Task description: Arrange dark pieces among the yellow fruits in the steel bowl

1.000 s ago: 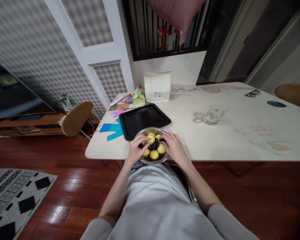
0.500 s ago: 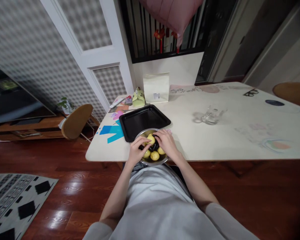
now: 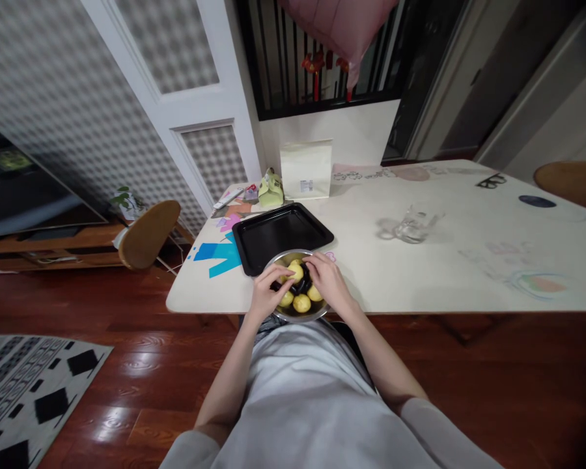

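A metal bowl (image 3: 299, 318) sits at the table's front edge, close against my body. Inside lie several small yellow potatoes (image 3: 301, 303), with glossy black items (image 3: 301, 284) in the middle whose kind I cannot make out. My left hand (image 3: 267, 291) reaches over the bowl's left side, its thumb and fingers closed around one yellow potato (image 3: 295, 272). At the right rim, my right hand (image 3: 326, 276) has its fingers bent and pressed together just beside that potato. Whatever its fingertips may hold is hidden.
A black baking tray (image 3: 282, 236) lies right behind the bowl. Farther back stand a cream paper bag (image 3: 306, 169) and a yellow-green cap (image 3: 271, 189). A clear glass vessel (image 3: 412, 228) is to the right, and glasses (image 3: 491, 180) rest at the far right. A wooden chair (image 3: 150, 234) is on the left.
My right hand's fingertips have shifted slightly away from the held potato, to the right. The left hand keeps its grip over the bowl. The view has tilted very slightly.
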{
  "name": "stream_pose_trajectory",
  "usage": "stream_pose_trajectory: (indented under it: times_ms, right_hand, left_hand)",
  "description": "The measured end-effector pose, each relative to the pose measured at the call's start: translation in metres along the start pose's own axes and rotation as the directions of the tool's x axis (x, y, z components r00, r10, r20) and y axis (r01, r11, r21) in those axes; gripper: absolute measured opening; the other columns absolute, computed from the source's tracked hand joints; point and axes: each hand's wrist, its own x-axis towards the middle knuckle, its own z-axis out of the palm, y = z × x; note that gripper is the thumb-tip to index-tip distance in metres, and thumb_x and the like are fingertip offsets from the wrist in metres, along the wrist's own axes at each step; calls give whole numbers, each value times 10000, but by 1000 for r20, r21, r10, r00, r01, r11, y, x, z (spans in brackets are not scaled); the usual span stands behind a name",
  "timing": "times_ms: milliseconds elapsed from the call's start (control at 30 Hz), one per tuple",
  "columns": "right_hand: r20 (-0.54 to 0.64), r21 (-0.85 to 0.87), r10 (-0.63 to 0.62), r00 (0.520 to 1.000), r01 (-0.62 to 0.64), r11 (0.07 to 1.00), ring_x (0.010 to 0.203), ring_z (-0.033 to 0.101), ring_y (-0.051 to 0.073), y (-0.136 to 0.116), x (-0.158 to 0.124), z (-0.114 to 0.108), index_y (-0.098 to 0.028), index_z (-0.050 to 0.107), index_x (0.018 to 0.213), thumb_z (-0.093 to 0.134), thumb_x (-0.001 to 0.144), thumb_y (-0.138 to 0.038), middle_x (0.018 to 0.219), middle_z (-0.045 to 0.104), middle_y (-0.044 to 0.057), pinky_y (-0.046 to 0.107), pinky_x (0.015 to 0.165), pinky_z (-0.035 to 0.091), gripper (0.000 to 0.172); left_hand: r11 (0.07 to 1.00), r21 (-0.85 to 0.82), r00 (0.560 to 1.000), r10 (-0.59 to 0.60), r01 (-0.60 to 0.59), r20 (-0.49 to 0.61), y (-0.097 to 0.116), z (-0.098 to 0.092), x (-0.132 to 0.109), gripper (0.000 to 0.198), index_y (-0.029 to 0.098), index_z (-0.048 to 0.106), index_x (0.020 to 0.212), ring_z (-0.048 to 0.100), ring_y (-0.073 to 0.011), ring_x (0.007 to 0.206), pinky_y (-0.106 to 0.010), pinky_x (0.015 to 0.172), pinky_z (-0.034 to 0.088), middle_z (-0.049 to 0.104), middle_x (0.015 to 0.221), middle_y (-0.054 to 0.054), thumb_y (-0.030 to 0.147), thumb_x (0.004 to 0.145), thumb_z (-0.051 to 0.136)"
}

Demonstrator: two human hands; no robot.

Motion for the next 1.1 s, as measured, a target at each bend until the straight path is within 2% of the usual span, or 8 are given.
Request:
stream_pose_trajectory:
  times_ms: [200, 400, 467, 667, 833, 933, 1100]
  right_hand:
    - [-34, 7, -22, 999, 23, 1000, 989, 664, 257, -3, -6, -13, -218, 718, 1093, 447, 1019, -161, 1026, 707, 96, 414, 913, 548, 287]
    - [44, 48, -197, 979, 195, 980, 1024, 634, 274, -23, -19, -17, -211, 691, 1068, 598, 965, -163, 1059, 712, 96, 433, 930, 527, 147]
    - [66, 79, -223, 972, 218, 973, 1016, 631, 278, -29, -23, -14, -210, 679, 1070, 655, 942, -179, 1055, 717, 95, 441, 920, 527, 134]
    - [51, 139, -183, 982, 175, 975, 932, 660, 273, -35, -26, -1, -222, 692, 991, 738, 910, -244, 962, 740, 80, 468, 921, 531, 95]
    - [5, 181, -219, 976, 215, 960, 966, 693, 261, -36, -28, 5, -222, 732, 1004, 673, 950, -230, 984, 773, 83, 458, 907, 534, 81]
    - [-15, 176, -200, 980, 200, 964, 943, 707, 247, -34, -29, 2, -246, 756, 1037, 629, 965, -228, 979, 786, 68, 459, 912, 529, 147]
    - [-113, 95, -120, 986, 131, 987, 925, 704, 239, -22, -25, -15, -257, 765, 1066, 613, 966, -237, 984, 790, 53, 437, 910, 523, 183]
  left_hand:
    - [999, 48, 1000, 8, -7, -20, 2, 0, 1, 118, 175, 743, 1038, 689, -168, 847, -274, 720, 562, 727, 934, -71, 252, 957, 703]
    - [989, 123, 992, 97, -87, -79, 10, 2, -1, 182, 184, 709, 1145, 695, -173, 898, -283, 748, 576, 727, 1014, -82, 197, 966, 682]
    - [985, 135, 989, 118, -105, -91, 13, 3, -1, 208, 188, 695, 1176, 703, -174, 911, -283, 748, 584, 732, 1048, -90, 171, 970, 668]
    - [973, 175, 978, 172, -150, -121, 17, 7, -2, 197, 200, 691, 1178, 724, -179, 906, -290, 747, 607, 752, 1049, -89, 180, 989, 639]
    - [978, 165, 978, 151, -127, -143, 17, 7, -2, 177, 190, 698, 1149, 716, -181, 945, -280, 749, 607, 740, 1026, -90, 157, 1001, 607]
    - [980, 165, 980, 137, -113, -143, 17, 6, -2, 165, 189, 704, 1137, 708, -188, 955, -299, 775, 608, 732, 1020, -93, 179, 1008, 602]
    - [990, 131, 982, 68, -45, -178, 15, 3, -2, 174, 185, 706, 1146, 686, -162, 887, -241, 664, 566, 711, 1012, -90, 197, 1022, 584]
